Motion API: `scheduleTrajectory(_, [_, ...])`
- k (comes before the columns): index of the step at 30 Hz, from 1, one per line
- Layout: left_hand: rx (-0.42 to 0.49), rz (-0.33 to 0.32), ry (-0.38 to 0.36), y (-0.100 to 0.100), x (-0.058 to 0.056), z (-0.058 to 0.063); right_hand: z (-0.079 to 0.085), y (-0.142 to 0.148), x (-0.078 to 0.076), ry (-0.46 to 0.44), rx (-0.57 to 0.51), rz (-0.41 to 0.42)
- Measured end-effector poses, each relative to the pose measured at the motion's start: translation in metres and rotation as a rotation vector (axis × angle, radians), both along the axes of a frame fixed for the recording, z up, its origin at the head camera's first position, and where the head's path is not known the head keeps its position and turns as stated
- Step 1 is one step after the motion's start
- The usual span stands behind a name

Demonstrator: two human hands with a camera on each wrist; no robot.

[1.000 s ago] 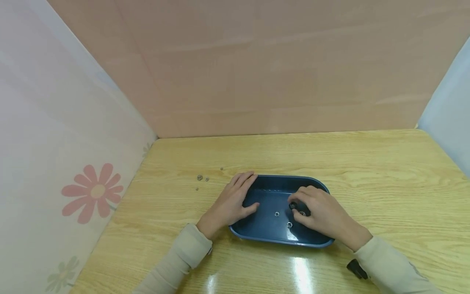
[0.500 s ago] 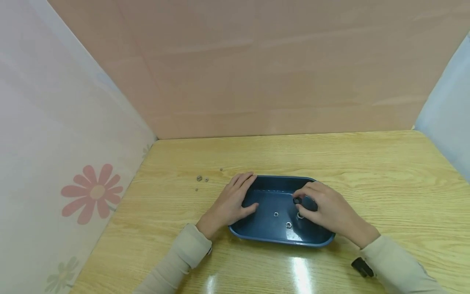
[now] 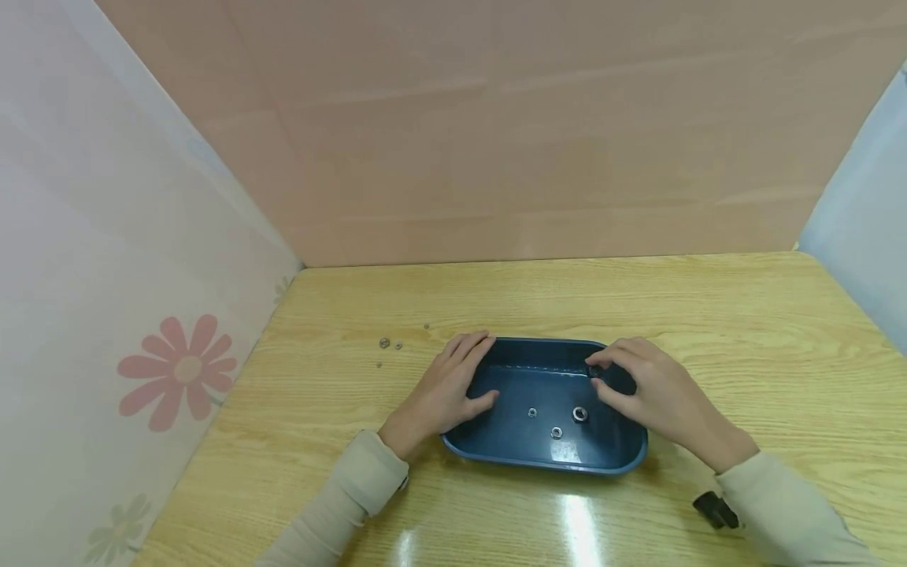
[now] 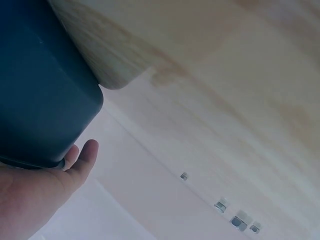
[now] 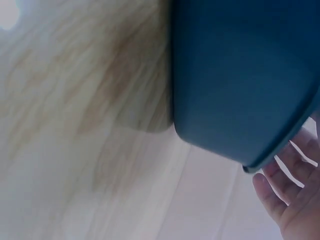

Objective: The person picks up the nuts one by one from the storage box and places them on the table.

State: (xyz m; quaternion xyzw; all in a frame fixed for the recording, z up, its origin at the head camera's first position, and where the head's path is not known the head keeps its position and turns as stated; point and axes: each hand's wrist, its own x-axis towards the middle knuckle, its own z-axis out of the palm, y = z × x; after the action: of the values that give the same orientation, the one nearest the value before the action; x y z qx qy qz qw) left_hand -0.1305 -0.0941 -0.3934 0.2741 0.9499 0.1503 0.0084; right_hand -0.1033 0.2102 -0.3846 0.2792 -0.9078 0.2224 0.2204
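A blue tray [image 3: 524, 466] lies on the table. My left hand [image 3: 448, 390] rests along the tray's left rim, fingers extended, thumb over the inside. At the tray's far right corner my right hand [image 3: 655, 390] pinches a small black nut [image 3: 594, 371] between thumb and fingertips, over the tray; the fingers partly hide it. On the tray floor lie a larger silver nut [image 3: 580, 414], a medium silver nut [image 3: 556, 432] and a smaller silver nut [image 3: 532, 413]. Both wrist views show the tray's outer wall [image 4: 45, 95] beside the hands.
Left of the tray, several small nuts lie on the wooden table [image 3: 319, 441], the largest nut [image 3: 384, 342] among them. A black object [image 3: 716, 510] shows beside the right sleeve. A back panel [image 3: 489, 142] and a flowered side wall [image 3: 142, 260] border the table.
My right hand has moved right and toward the back of the tray with the black nut, uncovering the larger silver nut. My left hand has stayed put.
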Motion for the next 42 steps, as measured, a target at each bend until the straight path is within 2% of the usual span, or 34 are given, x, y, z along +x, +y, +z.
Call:
scheduleTrajectory(5, [-0.001,-0.005,0.004,0.001,0.0,-0.001,0.003,0.009,-0.001,0.029,-0.012,-0.017])
scheduleTrajectory(17, [0.013,-0.006,0.01,0.002,-0.001,-0.002,0.007,0.032,-0.002,0.024,0.0,-0.062])
scheduleTrajectory(26, [0.01,-0.001,0.009,0.001,-0.002,-0.002,0.001,0.051,-0.008,0.031,-0.005,-0.108])
scheduleTrajectory(30, [0.009,0.001,0.009,0.0,-0.002,-0.002,-0.001,0.06,-0.011,0.008,0.003,-0.133])
scheduleTrajectory(37, [0.008,-0.008,0.013,0.001,0.0,-0.001,-0.006,0.078,-0.011,-0.128,0.007,-0.194])
scheduleTrajectory(42, [0.002,-0.006,0.006,0.001,0.002,-0.001,-0.011,0.09,-0.013,-0.165,0.024,-0.216])
